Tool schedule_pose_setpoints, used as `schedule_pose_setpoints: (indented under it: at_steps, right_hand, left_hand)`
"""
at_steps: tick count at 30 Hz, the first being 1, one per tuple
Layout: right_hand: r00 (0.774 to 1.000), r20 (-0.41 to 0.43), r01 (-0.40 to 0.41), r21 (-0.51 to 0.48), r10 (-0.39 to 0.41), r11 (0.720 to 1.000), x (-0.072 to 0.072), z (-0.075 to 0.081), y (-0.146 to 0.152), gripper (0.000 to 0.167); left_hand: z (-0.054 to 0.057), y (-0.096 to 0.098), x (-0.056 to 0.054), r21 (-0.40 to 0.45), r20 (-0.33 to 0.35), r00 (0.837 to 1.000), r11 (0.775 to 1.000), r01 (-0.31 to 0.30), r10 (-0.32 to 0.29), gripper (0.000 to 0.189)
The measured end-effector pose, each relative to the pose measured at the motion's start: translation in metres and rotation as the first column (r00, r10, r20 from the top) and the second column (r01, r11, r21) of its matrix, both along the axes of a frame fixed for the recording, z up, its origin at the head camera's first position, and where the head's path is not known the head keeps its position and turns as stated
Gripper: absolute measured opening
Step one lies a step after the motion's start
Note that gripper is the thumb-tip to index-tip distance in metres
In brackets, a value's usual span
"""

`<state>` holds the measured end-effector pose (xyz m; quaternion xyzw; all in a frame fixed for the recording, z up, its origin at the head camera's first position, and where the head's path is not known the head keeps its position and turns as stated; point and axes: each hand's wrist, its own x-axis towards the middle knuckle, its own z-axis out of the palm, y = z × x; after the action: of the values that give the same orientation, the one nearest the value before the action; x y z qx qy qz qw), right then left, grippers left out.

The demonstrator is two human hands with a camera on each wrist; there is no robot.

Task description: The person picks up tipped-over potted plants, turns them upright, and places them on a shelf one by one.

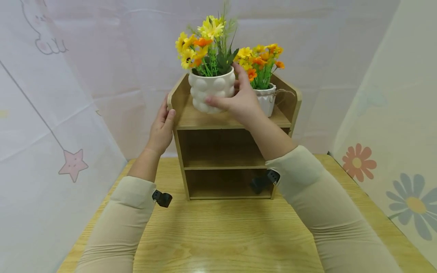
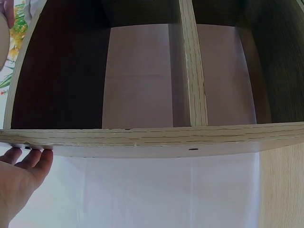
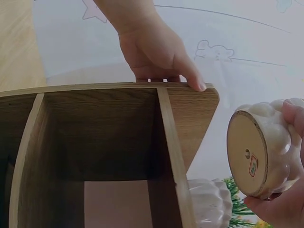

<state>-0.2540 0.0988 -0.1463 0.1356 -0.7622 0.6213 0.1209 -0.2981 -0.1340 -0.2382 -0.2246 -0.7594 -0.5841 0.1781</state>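
Observation:
My right hand grips a bumpy white flower pot of yellow and orange flowers, thumb across its front. The pot is held above the top of a small wooden shelf, and its underside with a small red-edged sticker faces the right wrist camera. My left hand rests against the shelf's left side panel near the top, thumb at the front edge and fingers along the outer face. A second white pot with similar flowers and a twine bow stands on the shelf top at the right.
The shelf stands on a wood-grain table and has two open compartments below its top. Pale cloth printed with cartoon figures hangs behind and on the left. Printed flowers mark the right-hand cloth.

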Motion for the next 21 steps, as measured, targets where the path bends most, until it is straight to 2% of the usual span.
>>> schedule_pose_setpoints:
  at_steps: [8,21]
  right_hand:
    - [1.000,-0.028,-0.014,-0.036,0.013,0.999,-0.012,-0.016,-0.010,0.109]
    - [1.000,-0.008,0.013,0.000,-0.013,1.000,-0.023,-0.033,-0.022,0.111]
  left_hand:
    - [-0.001,0.001,-0.002,-0.012,-0.003,1.000,1.000,-0.022,0.022,0.055]
    - [-0.002,0.000,-0.004,-0.018,-0.021,0.999,0.999,-0.036,0.035,0.056]
